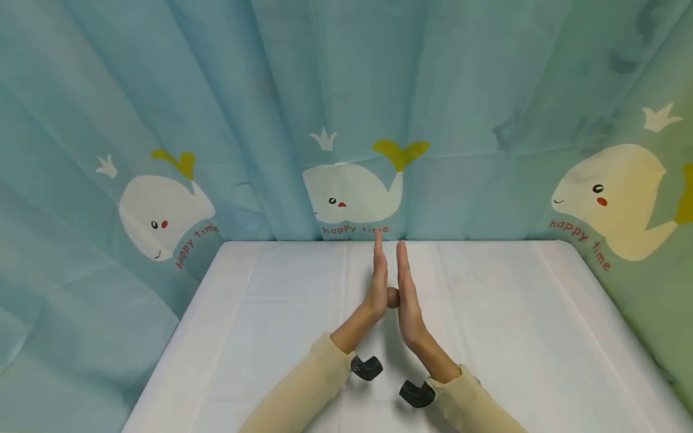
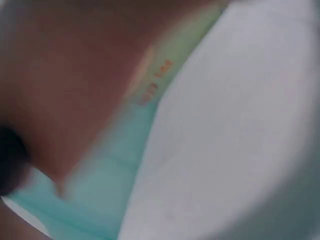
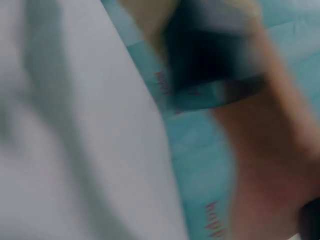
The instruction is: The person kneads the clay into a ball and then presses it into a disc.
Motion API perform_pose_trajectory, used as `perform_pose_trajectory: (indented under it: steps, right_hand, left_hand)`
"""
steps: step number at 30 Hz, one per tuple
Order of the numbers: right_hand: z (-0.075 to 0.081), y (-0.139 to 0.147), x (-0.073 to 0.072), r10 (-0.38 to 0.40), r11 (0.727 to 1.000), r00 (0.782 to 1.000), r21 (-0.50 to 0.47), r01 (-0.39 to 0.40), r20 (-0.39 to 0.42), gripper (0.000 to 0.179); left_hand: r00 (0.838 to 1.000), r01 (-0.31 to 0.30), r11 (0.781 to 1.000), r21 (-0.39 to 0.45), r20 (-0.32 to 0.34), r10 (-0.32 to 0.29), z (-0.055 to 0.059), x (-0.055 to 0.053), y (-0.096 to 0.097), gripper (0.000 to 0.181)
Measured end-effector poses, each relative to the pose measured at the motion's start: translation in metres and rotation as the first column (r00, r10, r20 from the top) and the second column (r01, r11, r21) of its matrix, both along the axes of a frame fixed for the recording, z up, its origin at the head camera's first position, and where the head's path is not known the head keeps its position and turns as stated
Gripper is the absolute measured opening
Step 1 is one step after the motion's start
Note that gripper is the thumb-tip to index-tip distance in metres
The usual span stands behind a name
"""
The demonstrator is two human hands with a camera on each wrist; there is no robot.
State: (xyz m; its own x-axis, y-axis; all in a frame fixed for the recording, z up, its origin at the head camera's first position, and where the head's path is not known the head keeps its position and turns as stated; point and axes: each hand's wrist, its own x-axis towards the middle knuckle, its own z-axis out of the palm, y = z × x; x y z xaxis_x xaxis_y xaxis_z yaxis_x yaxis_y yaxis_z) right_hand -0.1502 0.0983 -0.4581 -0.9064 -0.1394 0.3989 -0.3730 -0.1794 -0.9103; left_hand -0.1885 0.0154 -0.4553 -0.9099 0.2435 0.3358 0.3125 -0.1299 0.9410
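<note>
A small brown ball is held between two palms over the white table in the head view. My left hand presses it from the left, fingers straight and pointing away from me. From the right, the flat palm of my right hand presses against the ball, its fingers also straight. Toward the fingertips a narrow gap separates the hands. In the left wrist view a blurred hand fills the upper left. The right wrist view has a blurred forearm and hand at the right.
Under the hands lies a white-covered table. A blue-green curtain with printed whales surrounds its back and sides. Black wrist cameras, one on the left sleeve and one on the right sleeve, jut inward.
</note>
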Motion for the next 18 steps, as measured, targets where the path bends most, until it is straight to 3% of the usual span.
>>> perform_pose_trajectory:
  steps: [2, 5, 9, 11, 14, 16, 18]
  right_hand:
    - [0.009, 0.004, -0.002, -0.031, 0.999, 0.999, 0.014, 0.031, -0.026, 0.060]
    - [0.016, 0.012, -0.016, -0.073, 0.997, 0.997, 0.029, 0.074, -0.013, 0.062]
    - [0.004, 0.018, -0.031, -0.101, 0.994, 0.994, 0.039, 0.100, 0.035, 0.059]
    - [-0.006, 0.015, -0.027, -0.097, 0.994, 0.994, 0.059, 0.094, 0.041, 0.057]
    - [-0.013, 0.006, -0.009, -0.084, 0.993, 0.996, 0.089, 0.081, 0.022, 0.055]
    - [-0.009, 0.001, 0.001, -0.090, 0.989, 0.996, 0.116, 0.092, -0.020, 0.055]
    - [0.001, 0.000, 0.004, -0.104, 0.985, 0.993, 0.135, 0.110, -0.052, 0.056]
  left_hand:
    - [0.999, 0.034, 0.999, -0.001, 0.028, -0.034, -0.006, 0.004, 0.003, 0.060]
    - [0.995, 0.089, 0.996, 0.003, 0.037, -0.089, -0.006, 0.015, 0.006, 0.062]
    - [0.994, 0.106, 0.994, 0.006, -0.028, -0.106, 0.005, 0.020, 0.007, 0.067]
    - [0.995, 0.096, 0.995, 0.012, -0.037, -0.096, 0.009, 0.017, 0.006, 0.069]
    - [0.999, 0.051, 0.999, -0.009, 0.004, -0.051, 0.008, 0.007, 0.004, 0.067]
    - [0.998, 0.039, 0.999, -0.028, 0.060, -0.037, 0.003, 0.002, 0.002, 0.064]
    - [0.992, 0.066, 0.996, -0.061, 0.107, -0.059, -0.004, 0.002, 0.002, 0.063]
